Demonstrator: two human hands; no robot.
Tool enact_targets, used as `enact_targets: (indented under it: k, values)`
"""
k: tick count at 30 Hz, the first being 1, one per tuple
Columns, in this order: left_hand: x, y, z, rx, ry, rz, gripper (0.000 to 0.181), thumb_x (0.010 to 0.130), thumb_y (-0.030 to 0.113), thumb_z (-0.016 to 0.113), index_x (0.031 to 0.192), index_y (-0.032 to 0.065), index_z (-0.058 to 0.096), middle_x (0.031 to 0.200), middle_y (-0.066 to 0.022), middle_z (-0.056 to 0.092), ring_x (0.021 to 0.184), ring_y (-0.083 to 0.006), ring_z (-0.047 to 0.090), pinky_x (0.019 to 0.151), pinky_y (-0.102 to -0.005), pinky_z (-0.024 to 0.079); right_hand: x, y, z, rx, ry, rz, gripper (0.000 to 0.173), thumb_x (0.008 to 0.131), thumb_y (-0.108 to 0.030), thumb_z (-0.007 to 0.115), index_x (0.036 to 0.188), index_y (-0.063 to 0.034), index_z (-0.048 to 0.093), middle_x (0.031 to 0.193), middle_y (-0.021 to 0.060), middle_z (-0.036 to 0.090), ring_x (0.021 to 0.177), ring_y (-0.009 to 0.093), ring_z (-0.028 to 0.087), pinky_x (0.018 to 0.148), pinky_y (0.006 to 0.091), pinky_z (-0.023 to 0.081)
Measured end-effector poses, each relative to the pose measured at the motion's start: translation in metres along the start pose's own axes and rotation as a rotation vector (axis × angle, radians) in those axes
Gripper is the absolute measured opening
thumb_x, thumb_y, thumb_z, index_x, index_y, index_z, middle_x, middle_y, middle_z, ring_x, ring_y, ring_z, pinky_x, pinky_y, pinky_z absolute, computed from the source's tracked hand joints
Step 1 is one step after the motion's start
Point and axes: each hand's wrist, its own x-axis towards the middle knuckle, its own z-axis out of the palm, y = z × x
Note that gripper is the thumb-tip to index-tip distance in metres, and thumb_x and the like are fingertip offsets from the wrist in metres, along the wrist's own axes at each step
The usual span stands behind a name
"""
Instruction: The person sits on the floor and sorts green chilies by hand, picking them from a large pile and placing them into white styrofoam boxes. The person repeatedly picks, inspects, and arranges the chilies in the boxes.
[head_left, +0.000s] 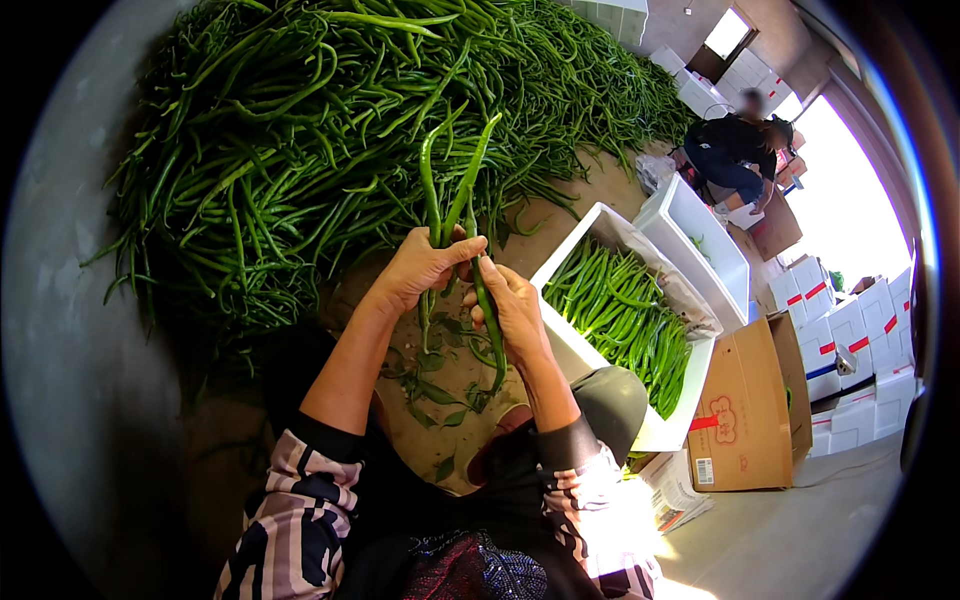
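My left hand holds a few long green chili peppers upright, their tips pointing up towards the heap. Close beside it, my right hand grips another long pepper that hangs down past the fingers; the two hands nearly meet at the thumbs. Beyond them a large heap of green peppers spreads over the floor. To the right of my right hand stands a white foam box with green peppers lying lengthwise in it.
Loose leaves litter the floor below my hands. A second foam box with a few peppers, a cardboard box and newspapers are at the right. Farther off, a person sits bent over near stacked white boxes.
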Motion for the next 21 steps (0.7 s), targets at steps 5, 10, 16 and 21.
enact_targets:
  k: [5, 10, 16, 21]
  values:
    - [-0.002, 0.002, 0.005, -0.031, 0.001, 0.054, 0.024, 0.083, 0.029, 0.074, 0.084, 0.007, 0.066, 0.069, 0.0028, 0.059, 0.059, -0.0035, 0.055, 0.047, -0.0175, 0.039, 0.006, 0.015, 0.002, 0.063, -0.01, -0.08, 0.026, 0.092, -0.025, 0.061, 0.098, -0.0004, 0.058, 0.068, 0.0025, 0.058, 0.052, 0.007, 0.049, 0.048, 0.0211, 0.04]
    - [-0.003, 0.0, 0.002, 0.018, 0.071, 0.042, 0.025, 0.083, 0.031, 0.074, 0.082, 0.0072, 0.066, 0.066, 0.0024, 0.058, 0.051, -0.002, 0.048, 0.044, -0.0178, 0.034, -0.016, 0.037, -0.001, -0.215, -0.05, -0.009, 0.023, 0.091, -0.019, 0.061, 0.102, 0.0015, 0.059, 0.071, 0.0021, 0.059, 0.054, 0.006, 0.05, 0.05, 0.0204, 0.041]
    - [-0.007, 0.006, 0.005, 0.037, 0.092, 0.0, 0.026, 0.081, 0.032, 0.075, 0.081, 0.0085, 0.065, 0.063, 0.0028, 0.056, 0.044, -0.001, 0.039, 0.041, -0.0178, 0.024, -0.015, 0.012, 0.001, -0.122, 0.024, 0.015, 0.028, 0.094, -0.031, 0.058, 0.096, -0.0026, 0.059, 0.068, 0.0012, 0.058, 0.052, 0.005, 0.047, 0.048, 0.0205, 0.04]
    - [-0.003, 0.007, 0.01, 0.045, 0.124, 0.018, 0.025, 0.08, 0.031, 0.076, 0.082, 0.0089, 0.064, 0.063, 0.0043, 0.056, 0.044, -0.0003, 0.039, 0.041, -0.0173, 0.024, -0.016, 0.018, -0.003, -0.055, -0.004, -0.035, 0.029, 0.096, -0.032, 0.055, 0.096, -0.003, 0.059, 0.07, 0.0019, 0.06, 0.054, 0.004, 0.048, 0.051, 0.0192, 0.041]
